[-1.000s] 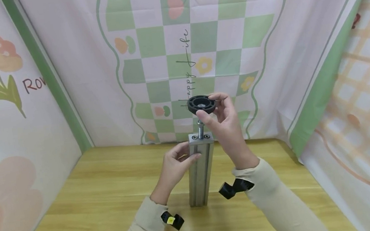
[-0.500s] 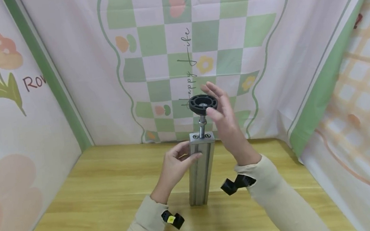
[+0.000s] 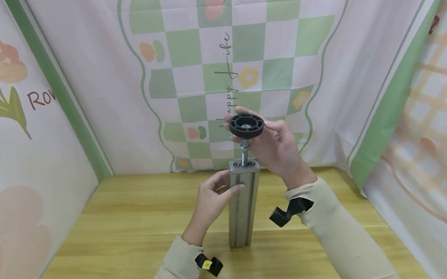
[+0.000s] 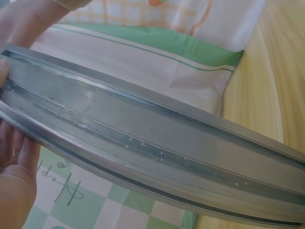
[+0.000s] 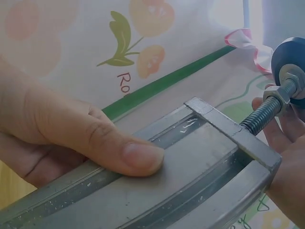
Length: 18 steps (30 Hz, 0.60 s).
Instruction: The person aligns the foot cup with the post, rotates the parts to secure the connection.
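An aluminium profile (image 3: 243, 213) stands upright on the table, with a metal end plate (image 3: 244, 168) and two screws on top. My left hand (image 3: 211, 202) grips its upper part, the thumb (image 5: 143, 157) lying on the front face. From the plate rises the threaded stem (image 5: 261, 116) of a black leveling foot (image 3: 248, 133), its round base uppermost and a nut (image 5: 277, 97) on the thread. My right hand (image 3: 282, 154) holds the foot's round base, with the fingers behind it and the thumb side at the right rim. The base partly hides those fingers.
The wooden table (image 3: 135, 227) spreads around the profile. A checked cloth (image 3: 183, 50) hangs behind it, with printed cloths at left (image 3: 7, 176) and right (image 3: 439, 138). A black wrist mount (image 3: 289, 211) sits on the right sleeve, another (image 3: 209, 265) on the left.
My right hand let its fingers spread away from the foot half a second ago, then came round its rim from behind. The left hand and the profile stay in place.
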### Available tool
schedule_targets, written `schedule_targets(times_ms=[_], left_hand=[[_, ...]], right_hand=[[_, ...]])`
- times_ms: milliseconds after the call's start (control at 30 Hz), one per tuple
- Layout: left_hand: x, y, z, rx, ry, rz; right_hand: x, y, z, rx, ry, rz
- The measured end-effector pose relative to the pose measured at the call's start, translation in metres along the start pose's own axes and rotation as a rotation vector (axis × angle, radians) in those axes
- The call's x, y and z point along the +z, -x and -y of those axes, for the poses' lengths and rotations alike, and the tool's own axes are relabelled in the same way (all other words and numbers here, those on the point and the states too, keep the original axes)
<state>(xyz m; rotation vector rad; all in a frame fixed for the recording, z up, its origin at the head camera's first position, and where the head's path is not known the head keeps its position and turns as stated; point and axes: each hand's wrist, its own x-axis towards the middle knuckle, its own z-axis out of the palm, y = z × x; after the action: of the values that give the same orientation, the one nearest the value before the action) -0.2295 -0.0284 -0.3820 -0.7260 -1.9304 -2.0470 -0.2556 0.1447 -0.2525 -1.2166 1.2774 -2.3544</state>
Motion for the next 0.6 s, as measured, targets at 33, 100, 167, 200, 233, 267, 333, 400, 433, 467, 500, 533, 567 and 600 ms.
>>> schedule_targets(times_ms=[33,100,167,200,233,267,333,400,433,467,500,533,567,600], left_hand=[[0.0,0.0,0.0,0.002,0.002,0.001],[0.0,0.0,0.0,0.005,0.002,0.002],[0.0,0.0,0.0,0.005,-0.001,0.0],[0.0,0.0,0.001,0.005,-0.004,-0.001],[0.0,0.0,0.001,0.002,-0.005,-0.002],[0.0,0.0,0.001,0.0,-0.006,-0.002],[0.0,0.0,0.001,-0.004,-0.008,-0.002],[0.0,0.0,0.002,-0.004,-0.009,-0.004],[0.0,0.0,0.002,-0.005,-0.009,-0.005],[0.0,0.0,0.002,-0.006,-0.011,-0.006],[0.0,0.0,0.002,-0.007,-0.013,-0.007],[0.0,0.0,0.002,-0.01,-0.016,-0.009],[0.0,0.0,0.002,-0.011,-0.019,-0.009],[0.0,0.0,0.002,-0.012,-0.02,-0.009]], right_hand=[[0.0,0.0,0.0,-0.003,0.002,0.001],[-0.001,0.001,-0.001,-0.011,0.001,-0.002],[0.0,0.001,-0.001,-0.019,0.001,-0.008],[0.0,0.001,-0.001,-0.026,0.004,-0.014],[0.0,0.002,-0.001,-0.033,0.013,-0.019],[-0.001,0.002,-0.001,-0.04,0.024,-0.03],[0.0,0.004,-0.001,-0.062,0.055,-0.057],[0.001,0.005,-0.002,-0.091,0.113,-0.103],[0.002,0.007,-0.002,-0.106,0.157,-0.126],[0.004,0.008,-0.003,-0.122,0.201,-0.154],[0.005,0.009,-0.003,-0.139,0.248,-0.178],[0.007,0.01,-0.003,-0.155,0.301,-0.203],[0.009,0.012,-0.004,-0.169,0.356,-0.23],[0.01,0.014,-0.004,-0.181,0.413,-0.254]])
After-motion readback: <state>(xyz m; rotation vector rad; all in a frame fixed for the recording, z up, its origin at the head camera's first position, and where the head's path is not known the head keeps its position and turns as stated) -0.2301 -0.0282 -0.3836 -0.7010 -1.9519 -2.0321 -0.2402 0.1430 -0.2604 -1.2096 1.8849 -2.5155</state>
